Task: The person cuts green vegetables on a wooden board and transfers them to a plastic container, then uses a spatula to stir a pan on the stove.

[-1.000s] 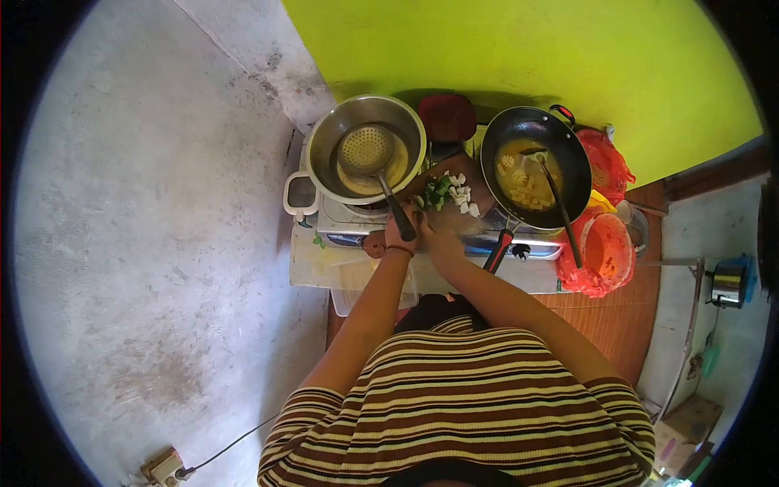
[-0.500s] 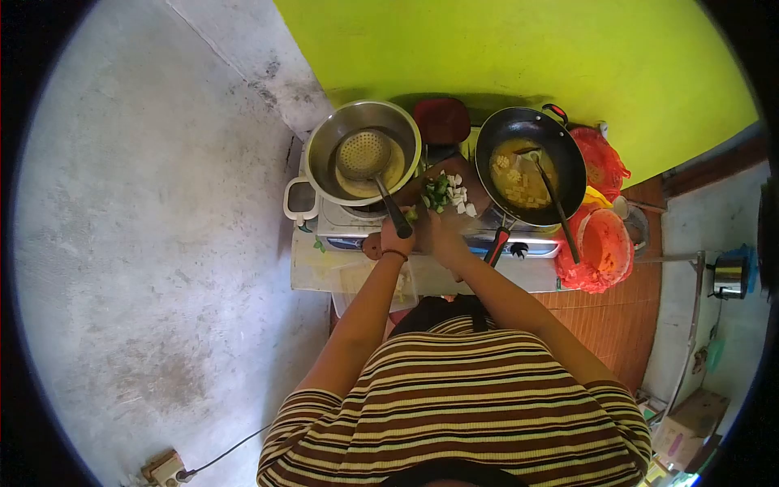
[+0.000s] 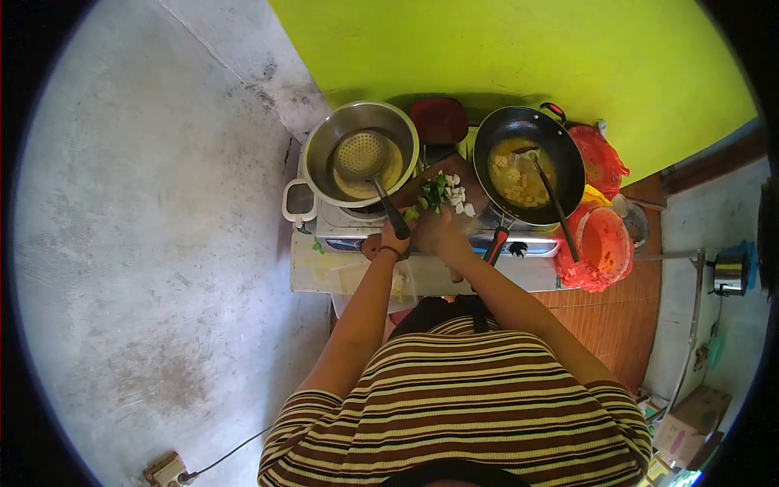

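My left hand (image 3: 393, 241) is closed at the near-left end of a brown cutting board (image 3: 469, 173), on a piece of green vegetable (image 3: 411, 216). A skimmer handle passes over this hand and hides part of its fingers. My right hand (image 3: 449, 242), smeared by motion, is wrapped around a knife (image 3: 456, 277); its handle end sticks out toward me and its blade is a grey blur between my hands. Just beyond lie chopped green pieces (image 3: 435, 191) and white pieces (image 3: 457, 196) on the board.
A steel pot (image 3: 318, 177) with the skimmer (image 3: 362, 156) stands on the stove (image 3: 333, 221) at left. At right, a black wok (image 3: 529, 123) holds yellowish broth, chunks and a spatula (image 3: 558, 198). Nearby are a red-bagged bucket (image 3: 607, 243), a dark red container (image 3: 439, 120) and a plastic box (image 3: 350, 286).
My right hand has shifted slightly with the knife, whose handle end shows more plainly below it. My left hand has moved very little.
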`<state>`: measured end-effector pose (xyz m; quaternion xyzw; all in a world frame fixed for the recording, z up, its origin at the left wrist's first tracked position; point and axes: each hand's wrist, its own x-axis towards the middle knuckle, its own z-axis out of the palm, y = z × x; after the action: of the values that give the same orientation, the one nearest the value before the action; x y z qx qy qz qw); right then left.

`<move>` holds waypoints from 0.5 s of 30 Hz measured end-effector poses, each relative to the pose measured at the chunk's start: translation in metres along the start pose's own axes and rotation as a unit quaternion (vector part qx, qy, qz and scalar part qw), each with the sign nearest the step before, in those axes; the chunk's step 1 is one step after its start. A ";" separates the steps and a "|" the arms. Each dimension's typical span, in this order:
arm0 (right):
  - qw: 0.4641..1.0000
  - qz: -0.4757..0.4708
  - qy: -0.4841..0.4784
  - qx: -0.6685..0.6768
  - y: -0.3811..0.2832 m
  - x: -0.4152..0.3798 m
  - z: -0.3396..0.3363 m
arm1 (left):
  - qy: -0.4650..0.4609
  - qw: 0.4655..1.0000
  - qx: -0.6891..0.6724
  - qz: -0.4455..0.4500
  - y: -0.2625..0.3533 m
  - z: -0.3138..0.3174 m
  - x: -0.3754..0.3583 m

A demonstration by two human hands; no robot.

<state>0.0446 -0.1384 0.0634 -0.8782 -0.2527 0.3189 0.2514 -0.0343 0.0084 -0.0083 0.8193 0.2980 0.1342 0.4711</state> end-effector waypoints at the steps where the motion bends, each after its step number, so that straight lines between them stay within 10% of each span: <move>1: 0.999 -0.035 0.030 -0.004 0.001 0.000 0.001 | -0.009 1.000 0.001 -0.001 -0.011 0.003 0.003; 15: 0.988 -0.118 0.099 -0.002 0.012 0.020 0.001 | -0.004 1.000 -0.007 -0.008 0.005 -0.002 -0.003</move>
<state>0.0606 -0.1348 0.0467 -0.8700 -0.3289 0.1977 0.3097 -0.0353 0.0059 -0.0026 0.8139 0.3021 0.1293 0.4792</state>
